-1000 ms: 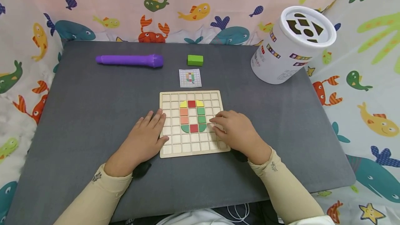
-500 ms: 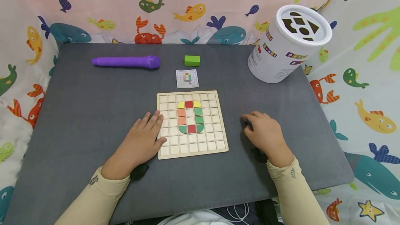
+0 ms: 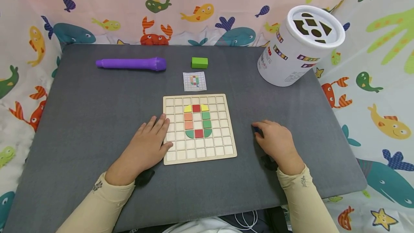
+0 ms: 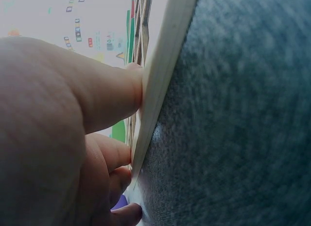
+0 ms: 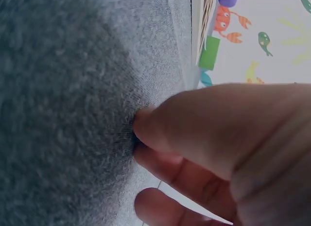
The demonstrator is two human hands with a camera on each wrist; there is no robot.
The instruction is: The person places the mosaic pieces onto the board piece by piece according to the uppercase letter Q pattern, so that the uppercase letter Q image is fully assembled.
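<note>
A wooden grid board (image 3: 210, 151) lies flat on the grey table. Its middle cells hold a ring of coloured tiles: red (image 3: 198, 133), yellow, orange and green (image 3: 206, 123). My left hand (image 3: 142, 150) rests on the board's left edge, fingers extended and thumb on the rim. To the right of the board, apart from it, my right hand (image 3: 276, 143) is down at the tabletop. Its thumb and forefinger pinch a small dark blue piece (image 5: 136, 137), mostly hidden by the fingers. Above the board lies a card (image 3: 194, 81) printed with a similar coloured pattern.
Behind the card sits a green block (image 3: 199, 63). A purple stick (image 3: 130, 63) lies at the back left. At the back right stands a white bucket (image 3: 291, 60) whose lid has shaped holes. A fabric with sea animals hangs around the table.
My right hand has left the board's right side and moved right to the tabletop, where a dark blue piece now shows in its fingers. The left hand has stayed on the board's edge.
</note>
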